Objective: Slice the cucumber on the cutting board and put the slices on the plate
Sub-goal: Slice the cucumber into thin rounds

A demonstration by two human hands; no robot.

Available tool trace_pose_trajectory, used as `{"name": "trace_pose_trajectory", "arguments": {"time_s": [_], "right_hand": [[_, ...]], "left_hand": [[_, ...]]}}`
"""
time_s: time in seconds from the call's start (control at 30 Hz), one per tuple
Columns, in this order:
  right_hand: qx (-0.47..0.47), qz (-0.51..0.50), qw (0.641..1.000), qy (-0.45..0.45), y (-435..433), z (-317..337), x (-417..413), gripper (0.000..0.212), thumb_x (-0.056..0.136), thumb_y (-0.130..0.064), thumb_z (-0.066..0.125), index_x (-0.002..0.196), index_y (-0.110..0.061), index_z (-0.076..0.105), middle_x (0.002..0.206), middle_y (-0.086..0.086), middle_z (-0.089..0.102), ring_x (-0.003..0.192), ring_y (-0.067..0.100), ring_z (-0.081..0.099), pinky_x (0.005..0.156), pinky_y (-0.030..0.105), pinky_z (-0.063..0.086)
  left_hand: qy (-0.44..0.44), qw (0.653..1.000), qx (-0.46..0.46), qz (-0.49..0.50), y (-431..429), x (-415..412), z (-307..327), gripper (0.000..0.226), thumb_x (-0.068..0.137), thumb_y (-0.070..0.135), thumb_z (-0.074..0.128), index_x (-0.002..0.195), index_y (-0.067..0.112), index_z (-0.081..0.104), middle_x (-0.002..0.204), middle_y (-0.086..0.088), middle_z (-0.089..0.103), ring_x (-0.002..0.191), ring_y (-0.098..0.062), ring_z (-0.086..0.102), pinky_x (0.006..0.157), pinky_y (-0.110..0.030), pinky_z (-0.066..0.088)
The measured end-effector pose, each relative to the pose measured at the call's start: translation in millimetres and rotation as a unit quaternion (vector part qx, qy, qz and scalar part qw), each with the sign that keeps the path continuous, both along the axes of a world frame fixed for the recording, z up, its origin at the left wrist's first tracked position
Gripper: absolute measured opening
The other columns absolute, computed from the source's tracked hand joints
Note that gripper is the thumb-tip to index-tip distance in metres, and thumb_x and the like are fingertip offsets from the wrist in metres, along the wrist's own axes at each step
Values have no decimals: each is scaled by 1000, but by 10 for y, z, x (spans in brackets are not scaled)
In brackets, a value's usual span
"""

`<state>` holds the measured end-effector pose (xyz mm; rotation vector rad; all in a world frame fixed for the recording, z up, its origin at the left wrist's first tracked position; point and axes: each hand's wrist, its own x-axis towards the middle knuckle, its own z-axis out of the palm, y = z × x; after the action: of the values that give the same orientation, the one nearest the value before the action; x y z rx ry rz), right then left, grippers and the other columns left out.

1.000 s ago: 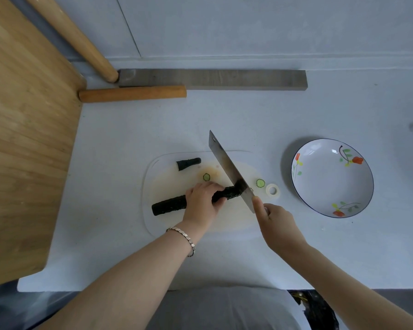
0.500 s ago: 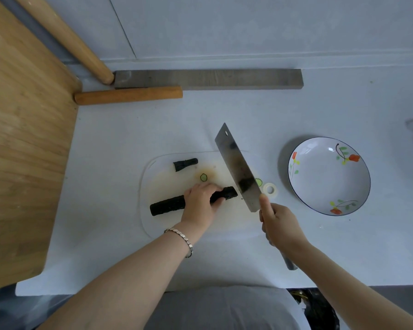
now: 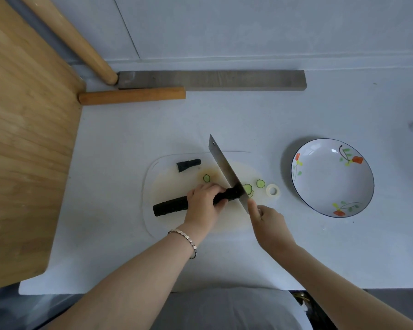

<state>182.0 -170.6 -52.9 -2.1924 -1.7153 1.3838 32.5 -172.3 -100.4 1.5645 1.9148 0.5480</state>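
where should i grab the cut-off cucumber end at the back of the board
Pinch the cucumber end across its middle from above, fingers on its far and near sides. It lies flat on the board, long axis left to right, both long sides free; the knife stands close on its right.

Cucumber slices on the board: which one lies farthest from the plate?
The lone slice left of the knife blade; the others lie right of it, nearer the plate.

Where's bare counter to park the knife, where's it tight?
Bare: counter between cutting board and wooden board; the strip between cutting board and grey bar. Tight: board's right end, with knife, slices and tape roll by the plate.
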Motion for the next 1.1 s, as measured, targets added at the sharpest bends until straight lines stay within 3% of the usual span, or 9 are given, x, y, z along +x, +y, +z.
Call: {"name": "trace_pose_trajectory", "arguments": {"time_s": [0.13, 0.27, 0.37, 0.47, 0.57, 0.67, 0.77, 0.93, 1.1], "right_hand": [[-44, -98, 991, 85, -18, -99, 37, 52, 95, -52, 34, 64, -10, 34, 56, 5, 35, 51, 21, 29, 52, 28, 27], [-103, -189, 961, 172, 69, 13, 200, 54, 95, -53, 36, 58, -13, 34, 40, -6, 29, 36, 13, 24, 42, 20, 24], [-45, -104, 986, 123, 155, 129, 388, 53, 93, -54, 37, 60, -12, 36, 47, -1, 32, 43, 17, 27, 48, 24, 26], [52, 46, 998, 4, 230, 223, 501, 48, 92, -49, 42, 62, -14, 30, 55, 2, 29, 53, 19, 27, 52, 31, 24], [117, 179, 972, -99, 254, 267, 515, 43, 91, -52, 45, 67, -16, 44, 55, 1, 44, 59, 24, 43, 55, 32, 28], [174, 302, 917, -195, 250, 224, 506, 46, 90, -60, 39, 91, -18, 56, 82, 6, 68, 84, 29, 62, 62, 29, 32], [208, 336, 899, -191, 264, 151, 549, 43, 89, -62, 41, 84, -20, 47, 81, 7, 70, 81, 29, 65, 60, 29, 29], [318, 351, 863, -178, 329, 15, 712, 49, 80, -63, 38, 59, -19, 30, 37, -1, 47, 29, 23, 47, 40, 21, 21], [386, 374, 829, -156, 320, 0, 800, 55, 75, -62, 39, 48, -15, 49, 34, -1, 43, 24, 22, 41, 36, 17, 23]], "left_hand": [[-7, 1000, -3, 0, 9, -8, -1, 15, 83, 20, 63, 97, 17, 64, 97, 2, 64, 97, -19, 52, 82, -27, 25], [-17, 999, 38, -16, 40, -72, 92, 22, 83, 26, 61, 100, 11, 64, 98, -5, 64, 96, -24, 57, 88, -40, 44], [8, 971, 237, 17, 134, -116, 341, 18, 85, 23, 53, 101, 17, 58, 102, -4, 53, 97, -21, 49, 90, -37, 42], [11, 941, 332, -71, 347, -114, 736, 24, 85, 25, 52, 108, 17, 54, 110, 1, 46, 102, -17, 45, 94, -27, 33], [42, 954, 120, -273, 566, -1, 1013, 48, 87, 45, 46, 128, 20, 47, 139, 0, 43, 126, -13, 35, 104, -25, 21], [162, 894, -118, -402, 653, 85, 884, 67, 87, 60, 35, 143, 32, 12, 156, 7, 1, 143, -11, -2, 115, -33, 3], [151, 865, -234, -417, 668, 106, 687, 71, 86, 66, 26, 142, 37, -6, 154, 9, -15, 140, -8, -17, 117, -41, -4], [133, 859, -271, -413, 770, 201, 518, 71, 86, 67, 24, 140, 39, -12, 152, 10, -21, 138, -8, -23, 117, -43, -8], [147, 868, -270, -390, 919, 251, 360, 71, 85, 68, 23, 141, 39, -11, 153, 9, -20, 138, -10, -23, 116, -44, -9]]}}
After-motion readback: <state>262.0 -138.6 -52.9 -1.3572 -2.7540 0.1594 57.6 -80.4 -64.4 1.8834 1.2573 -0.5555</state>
